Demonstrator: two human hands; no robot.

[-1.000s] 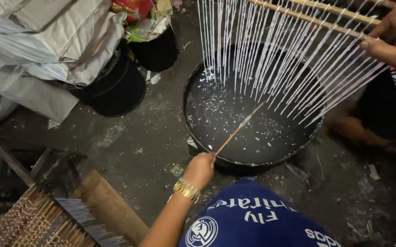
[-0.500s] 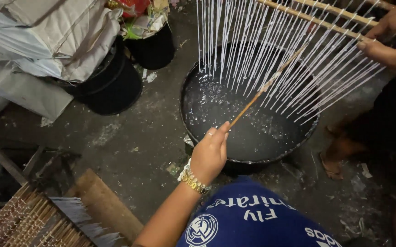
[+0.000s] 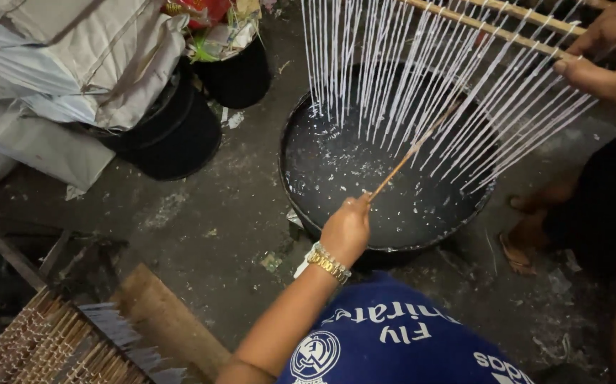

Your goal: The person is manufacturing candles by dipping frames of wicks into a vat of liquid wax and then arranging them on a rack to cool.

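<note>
My left hand (image 3: 346, 231), with a gold bracelet at the wrist, is shut on a thin wooden stick (image 3: 407, 156). The stick slants up and to the right, its tip among hanging white strands (image 3: 393, 64). The strands dangle from wooden rods (image 3: 493, 28) over a round black basin (image 3: 288, 178) holding dark liquid with white flecks. Another person's hands (image 3: 599, 75) grip the rods at the top right. My right hand is out of view. My blue shirt fills the bottom edge.
Two black buckets (image 3: 173, 135) (image 3: 240, 75) stand at the upper left under pale sacks (image 3: 52, 64). A rack of thin sticks (image 3: 45, 341) and a wooden plank (image 3: 166, 320) lie at the bottom left. The other person's sandalled foot (image 3: 525, 242) rests right of the basin.
My left hand has moved forward and slightly right. The stick's tip has risen from over the basin into the hanging strands.
</note>
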